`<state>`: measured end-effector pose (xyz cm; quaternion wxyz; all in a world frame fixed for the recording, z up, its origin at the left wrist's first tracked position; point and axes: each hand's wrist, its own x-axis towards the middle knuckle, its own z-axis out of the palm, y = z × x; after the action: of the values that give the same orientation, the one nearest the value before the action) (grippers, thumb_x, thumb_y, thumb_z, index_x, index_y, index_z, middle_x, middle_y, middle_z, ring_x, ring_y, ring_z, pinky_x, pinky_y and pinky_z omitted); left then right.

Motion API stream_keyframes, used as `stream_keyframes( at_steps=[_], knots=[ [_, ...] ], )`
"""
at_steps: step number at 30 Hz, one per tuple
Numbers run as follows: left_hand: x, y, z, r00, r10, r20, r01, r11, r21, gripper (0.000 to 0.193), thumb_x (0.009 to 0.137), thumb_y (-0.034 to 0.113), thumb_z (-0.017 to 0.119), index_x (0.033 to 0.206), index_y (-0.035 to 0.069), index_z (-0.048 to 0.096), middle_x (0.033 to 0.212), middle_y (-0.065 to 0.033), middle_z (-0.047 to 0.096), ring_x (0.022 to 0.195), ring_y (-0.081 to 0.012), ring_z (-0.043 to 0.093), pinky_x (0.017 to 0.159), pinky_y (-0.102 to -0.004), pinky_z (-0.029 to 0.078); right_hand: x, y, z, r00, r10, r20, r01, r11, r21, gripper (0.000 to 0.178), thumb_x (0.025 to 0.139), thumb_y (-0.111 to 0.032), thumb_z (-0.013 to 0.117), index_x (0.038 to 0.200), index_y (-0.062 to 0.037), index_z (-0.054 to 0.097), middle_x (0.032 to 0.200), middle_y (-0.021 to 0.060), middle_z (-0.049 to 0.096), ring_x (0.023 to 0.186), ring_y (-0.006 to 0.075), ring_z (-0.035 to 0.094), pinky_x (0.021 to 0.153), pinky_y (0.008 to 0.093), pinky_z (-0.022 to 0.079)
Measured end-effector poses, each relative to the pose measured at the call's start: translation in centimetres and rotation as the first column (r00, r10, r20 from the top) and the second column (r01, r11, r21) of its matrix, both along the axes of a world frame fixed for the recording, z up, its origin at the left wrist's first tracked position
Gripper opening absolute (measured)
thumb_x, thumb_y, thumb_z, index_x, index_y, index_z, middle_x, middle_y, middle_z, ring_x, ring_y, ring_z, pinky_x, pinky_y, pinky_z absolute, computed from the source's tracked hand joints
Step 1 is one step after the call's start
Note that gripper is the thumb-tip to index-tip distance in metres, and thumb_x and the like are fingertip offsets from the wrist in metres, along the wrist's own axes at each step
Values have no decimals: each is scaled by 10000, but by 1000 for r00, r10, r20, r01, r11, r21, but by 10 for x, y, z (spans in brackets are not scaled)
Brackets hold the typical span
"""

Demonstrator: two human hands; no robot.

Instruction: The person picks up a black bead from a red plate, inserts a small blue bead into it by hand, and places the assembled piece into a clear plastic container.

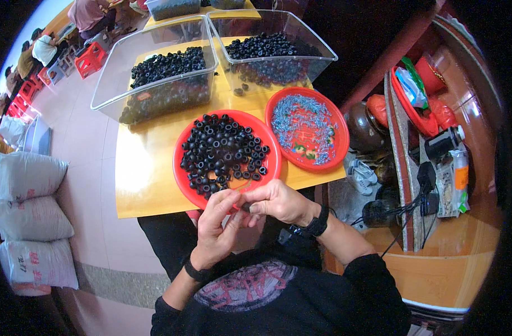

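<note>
- Head view: small black piece (246,207), mostly hidden, pinched by right hand (281,201) at near edge of red tray (178,162).
- Left hand (215,217) alongside; grip can't be told.
- Glossy black rings (218,148) in tray.
- Yellow table (135,193), tiled floor (94,218), white sacks (33,218).

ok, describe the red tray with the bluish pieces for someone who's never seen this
Find the yellow table with two clear bins toward its far side. In front of the right bin, near the table's right edge, lies a round red tray. The other red tray, to its left, is heaped with chunky black pieces; this one carries a scatter of tiny bluish pieces, its patterned base visible.
</note>
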<state>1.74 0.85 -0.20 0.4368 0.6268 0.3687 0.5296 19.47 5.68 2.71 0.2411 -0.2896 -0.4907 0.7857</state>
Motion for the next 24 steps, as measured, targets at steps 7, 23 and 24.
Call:
stream_keyframes(
  at_steps=[7,23,24],
  knots=[
    [20,7,0,989,56,-140,-37,990,139,314,869,25,449,1173,-39,484,1126,-185,489,1049,-282,487,902,-334,376,-17,-3,-21,996,-46,-71,54,991,120,217,834,46,454,975,24,618,879,53,627,803,139,596,722,272,503],
    [-7,6,-12,954,273,-124,-274,962,16,254,820,-61,499,1073,-49,506,1021,-90,504,932,-151,521,829,-252,423,17,158,87,875,-419,-244,469,860,202,185,847,-46,543,970,93,539,862,141,610,744,199,615,704,293,531],
    [-5,6,-10,956,265,-121,-265,964,17,254,820,-61,499,1073,-49,506,1021,-90,504,932,-151,521,829,-252,423,26,181,102,879,-432,-199,467,863,191,176,849,-44,543,953,98,539,870,147,597,751,211,612,723,304,532]
  ],
)
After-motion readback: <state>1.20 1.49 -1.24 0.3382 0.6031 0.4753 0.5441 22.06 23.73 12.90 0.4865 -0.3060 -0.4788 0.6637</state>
